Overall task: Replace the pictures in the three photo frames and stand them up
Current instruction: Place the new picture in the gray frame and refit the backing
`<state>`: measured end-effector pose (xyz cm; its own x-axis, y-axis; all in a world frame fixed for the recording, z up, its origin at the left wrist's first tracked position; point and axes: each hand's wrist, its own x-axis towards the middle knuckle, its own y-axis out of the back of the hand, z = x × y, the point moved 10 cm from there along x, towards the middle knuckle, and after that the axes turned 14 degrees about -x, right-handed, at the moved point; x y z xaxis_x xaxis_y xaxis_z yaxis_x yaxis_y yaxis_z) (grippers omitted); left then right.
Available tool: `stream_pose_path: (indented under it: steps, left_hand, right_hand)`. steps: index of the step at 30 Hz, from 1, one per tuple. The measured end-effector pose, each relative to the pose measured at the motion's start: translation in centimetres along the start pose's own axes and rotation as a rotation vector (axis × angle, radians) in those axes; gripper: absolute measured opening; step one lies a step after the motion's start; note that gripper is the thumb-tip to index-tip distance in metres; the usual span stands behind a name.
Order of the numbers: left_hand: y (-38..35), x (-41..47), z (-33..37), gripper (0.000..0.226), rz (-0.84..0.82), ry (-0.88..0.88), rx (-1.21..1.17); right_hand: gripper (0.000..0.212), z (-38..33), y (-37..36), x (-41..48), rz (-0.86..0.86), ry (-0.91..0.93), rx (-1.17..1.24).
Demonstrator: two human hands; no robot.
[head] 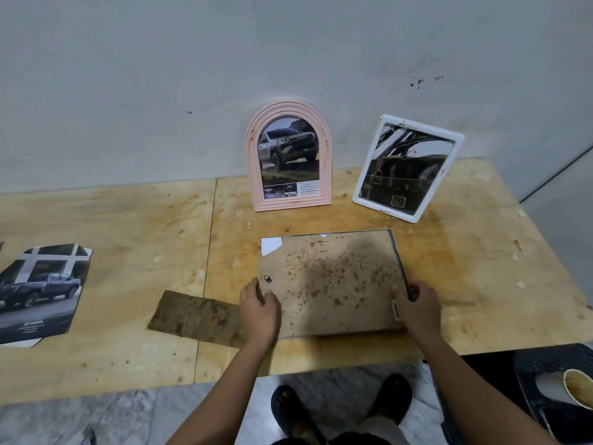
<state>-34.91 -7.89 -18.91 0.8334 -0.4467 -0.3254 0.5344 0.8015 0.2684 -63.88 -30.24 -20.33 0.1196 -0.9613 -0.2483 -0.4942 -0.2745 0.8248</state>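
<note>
Your left hand (260, 308) holds the left edge of the brown-backed frame (330, 284) and your right hand (415, 305) grips its right edge. It lies face down on the near part of the wooden table (128, 252), its stand flap (195, 317) sticking out left. Farther back, the pink frame (290, 159) and white frame (406, 170) stand by the wall (160, 91)

Brand name on two car pictures
"TOYOTA" is read on the grille in the truck picture (290, 155) in the pink frame (325, 175), and low on the loose picture (41, 290) on the desk (128, 226).
</note>
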Motion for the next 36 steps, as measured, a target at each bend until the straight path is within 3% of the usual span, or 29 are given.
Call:
stream_pose_path:
  steps: [7, 15, 25, 28, 31, 33, 36]
  left_hand:
    - [-1.1, -0.4, -0.4, 0.048, -0.026, -0.011, -0.081]
    - [-0.8, 0.3, -0.5, 0.052, 0.011, -0.030, -0.017]
    - [0.1, 0.7, 0.1, 0.046, 0.072, -0.011, -0.044]
    - [0.0, 0.8, 0.5, 0.045, 0.070, -0.021, 0.060]
    - [-1.4, 0.2, 1.4, 0.054, -0.022, -0.126, 0.268]
    - [-2.8, -0.3, 1.1, 0.073, -0.140, -0.159, 0.380]
    - [-3.4, -0.7, 0.8, 0.094, -0.223, -0.141, 0.381]
  right_hand:
    - [0.039, 1.0, -0.3, 0.1, -0.023, 0.016, 0.056]
    - [0.057, 1.3, -0.6, 0.2, -0.085, 0.027, 0.034]
    - [0.050, 1.1, -0.8, 0.2, -0.081, -0.014, 0.126]
    - [0.054, 0.0, -0.3, -0.5, -0.043, 0.043, -0.111]
    - [0.060, -3.0, 0.0, -2.2, 0.040, 0.275, -0.413]
    - [0.075, -3.9, -1.2, -3.0, -0.037, 0.356, -0.467]
    - [0.098, -3.7, -2.7, -3.1, -0.158, 0.319, -0.506]
